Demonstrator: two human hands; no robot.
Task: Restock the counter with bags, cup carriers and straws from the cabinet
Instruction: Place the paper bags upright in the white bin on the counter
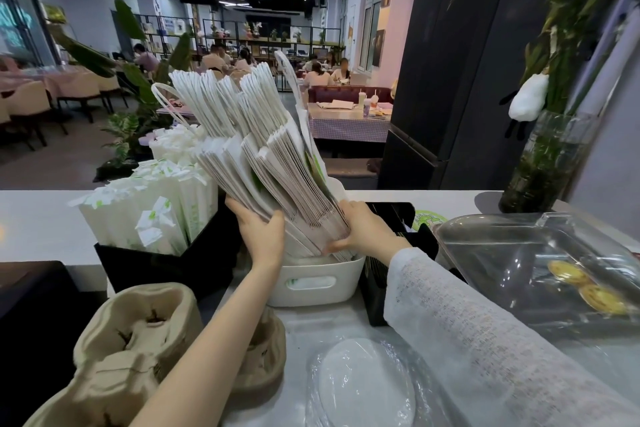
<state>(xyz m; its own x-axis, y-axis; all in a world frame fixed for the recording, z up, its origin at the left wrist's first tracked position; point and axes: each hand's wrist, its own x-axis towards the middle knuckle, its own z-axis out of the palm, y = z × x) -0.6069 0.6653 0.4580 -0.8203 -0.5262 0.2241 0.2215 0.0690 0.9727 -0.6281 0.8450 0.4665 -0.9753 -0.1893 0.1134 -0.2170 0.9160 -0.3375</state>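
Note:
A thick stack of white paper bags (273, 156) with long handles stands tilted in a white plastic basket (318, 282) on the counter. My left hand (261, 234) grips the stack's left side near its bottom. My right hand (363, 230) holds the right side, fingers curled under the lower edge. Wrapped straws (152, 204) fill a black box (162, 263) to the left. Brown pulp cup carriers (135, 333) are stacked at the near left, and another cup carrier (265, 354) lies partly hidden behind my left forearm.
A clear plastic case (540, 267) with yellow pastries sits at the right. A black holder (391, 218) stands beside the basket. Plastic-wrapped white lids (360, 385) lie near the front. A glass vase with plants (543, 163) is at the far right. Beyond the counter is a dining room with seated people.

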